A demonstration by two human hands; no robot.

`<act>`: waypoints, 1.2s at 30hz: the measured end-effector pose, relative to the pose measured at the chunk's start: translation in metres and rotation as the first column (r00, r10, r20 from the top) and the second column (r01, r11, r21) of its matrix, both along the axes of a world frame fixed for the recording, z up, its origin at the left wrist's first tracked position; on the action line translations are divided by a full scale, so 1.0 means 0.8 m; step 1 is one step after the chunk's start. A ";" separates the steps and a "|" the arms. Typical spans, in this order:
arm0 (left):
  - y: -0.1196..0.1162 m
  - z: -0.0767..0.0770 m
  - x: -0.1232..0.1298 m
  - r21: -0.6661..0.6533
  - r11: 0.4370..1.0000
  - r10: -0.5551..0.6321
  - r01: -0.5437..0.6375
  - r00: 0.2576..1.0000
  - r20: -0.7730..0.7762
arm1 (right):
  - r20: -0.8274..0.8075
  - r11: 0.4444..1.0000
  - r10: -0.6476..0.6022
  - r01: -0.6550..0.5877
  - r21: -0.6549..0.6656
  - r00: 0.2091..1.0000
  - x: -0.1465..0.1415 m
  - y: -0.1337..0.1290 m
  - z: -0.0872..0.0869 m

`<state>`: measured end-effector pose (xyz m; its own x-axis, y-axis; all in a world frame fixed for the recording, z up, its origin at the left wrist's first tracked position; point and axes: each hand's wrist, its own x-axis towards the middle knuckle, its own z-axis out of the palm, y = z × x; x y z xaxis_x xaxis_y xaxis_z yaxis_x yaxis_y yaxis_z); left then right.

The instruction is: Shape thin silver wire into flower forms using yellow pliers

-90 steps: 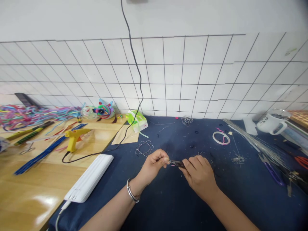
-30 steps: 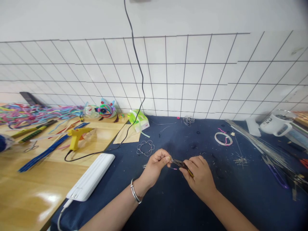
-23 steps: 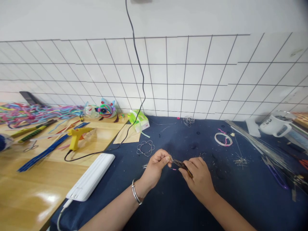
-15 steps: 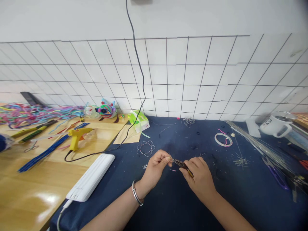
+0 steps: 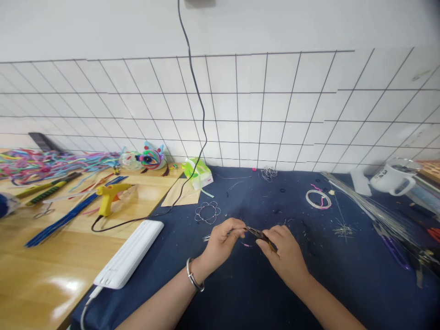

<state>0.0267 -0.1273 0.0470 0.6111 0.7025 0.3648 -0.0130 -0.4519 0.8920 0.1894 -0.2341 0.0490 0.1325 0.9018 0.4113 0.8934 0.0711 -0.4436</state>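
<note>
My right hand (image 5: 283, 250) is wrapped round a pair of pliers (image 5: 260, 235), whose narrow jaws point left. At their tip my left hand (image 5: 225, 238) pinches thin wire; most of that wire is hidden by the fingers. A silver bangle (image 5: 193, 275) circles my left wrist. Beyond the left hand, a flower-shaped wire ring (image 5: 207, 212) lies flat on the dark blue cloth (image 5: 240, 293). Just below the pliers is a small pink piece (image 5: 246, 245).
To the left stand a yellow glue gun (image 5: 110, 197) and a white power strip (image 5: 129, 254). Long wires (image 5: 364, 201), purple-handled scissors (image 5: 393, 250) and a white mug (image 5: 394, 178) lie at the right. A black cable (image 5: 202, 114) hangs down the tiled wall.
My left fingers have shifted slightly at the plier tips, with the hand tilting a little. The pliers and my right hand stay nearly in place.
</note>
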 end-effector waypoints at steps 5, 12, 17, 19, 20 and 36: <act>0.002 0.004 -0.003 0.135 0.991 0.002 0.006 0.998 -0.061 | 0.100 0.999 0.035 -0.037 0.014 0.994 0.008 0.001 0.002; 0.009 -0.002 -0.004 0.409 0.913 -0.006 -0.004 1.000 0.024 | 0.147 1.000 -0.001 -0.002 0.025 0.989 0.023 0.000 0.011; 0.010 -0.005 -0.007 0.596 0.802 0.043 -0.039 0.999 0.007 | 0.078 0.999 -0.004 0.001 0.051 0.997 0.025 0.000 0.012; 0.010 -0.006 -0.009 0.664 0.746 0.078 -0.052 0.997 -0.008 | 0.053 0.999 0.016 -0.017 0.033 0.998 0.022 0.000 0.012; 0.010 -0.007 -0.011 0.695 0.717 0.093 -0.056 0.996 -0.016 | 0.041 0.999 0.025 -0.026 0.023 0.999 0.020 -0.001 0.012; 0.004 -0.006 -0.018 0.825 0.563 0.198 -0.051 0.977 -0.074 | -0.223 0.979 0.018 -0.062 -0.192 0.975 0.005 -0.004 0.019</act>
<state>0.0125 -0.1240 0.0425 0.6359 0.2234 0.7387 0.1931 -0.9728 0.1280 0.1935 -0.2375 0.0641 0.1621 0.9683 0.1900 0.7707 -0.0040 -0.6371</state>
